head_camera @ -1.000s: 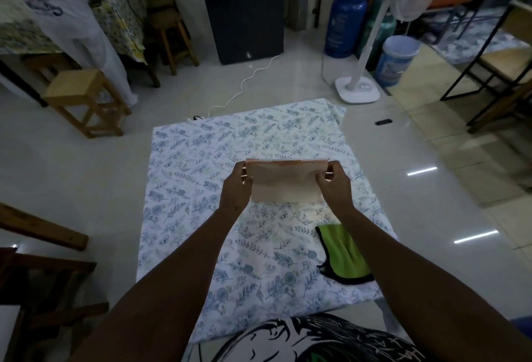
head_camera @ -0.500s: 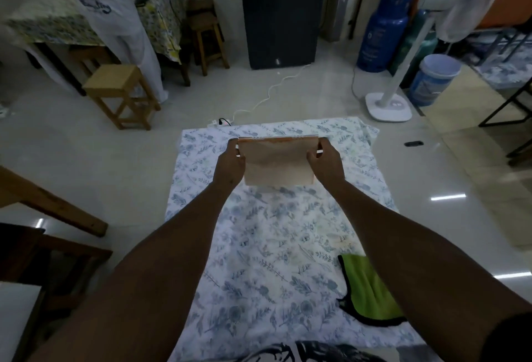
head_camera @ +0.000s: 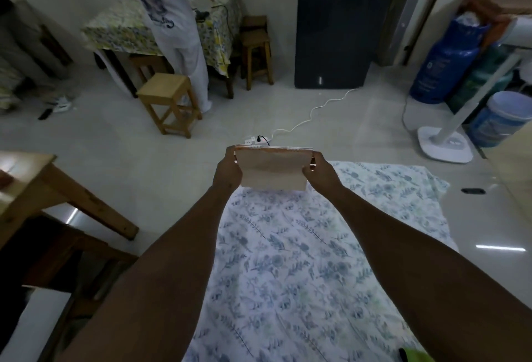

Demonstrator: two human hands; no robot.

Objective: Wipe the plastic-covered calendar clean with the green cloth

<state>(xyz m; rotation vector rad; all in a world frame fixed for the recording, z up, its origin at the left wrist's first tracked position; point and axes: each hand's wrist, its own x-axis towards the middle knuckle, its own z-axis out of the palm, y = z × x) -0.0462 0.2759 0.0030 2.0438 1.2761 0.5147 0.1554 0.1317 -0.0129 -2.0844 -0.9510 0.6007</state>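
I hold a tan spiral-bound calendar [head_camera: 273, 170] up in the air at arm's length, its back towards me, binding along the top edge. My left hand [head_camera: 229, 170] grips its left edge and my right hand [head_camera: 321, 173] grips its right edge. It hangs above the far end of a white floral sheet [head_camera: 288, 261] spread on the floor. Only a corner of the green cloth [head_camera: 414, 356] shows at the bottom right edge, lying on the sheet, apart from both hands.
A person in white [head_camera: 175, 25] stands at a covered table at the back left. Wooden stools [head_camera: 169, 102] stand nearby. A power strip with a white cord [head_camera: 259, 140] lies just beyond the sheet. A fan base [head_camera: 443, 144], gas cylinder [head_camera: 443, 59] and bucket [head_camera: 501, 117] are at right. Wooden furniture [head_camera: 57, 197] sits at left.
Both hands have raised the calendar and carried it forward, away from me. The view has tilted up, so the green cloth has slid almost out of view at the bottom.
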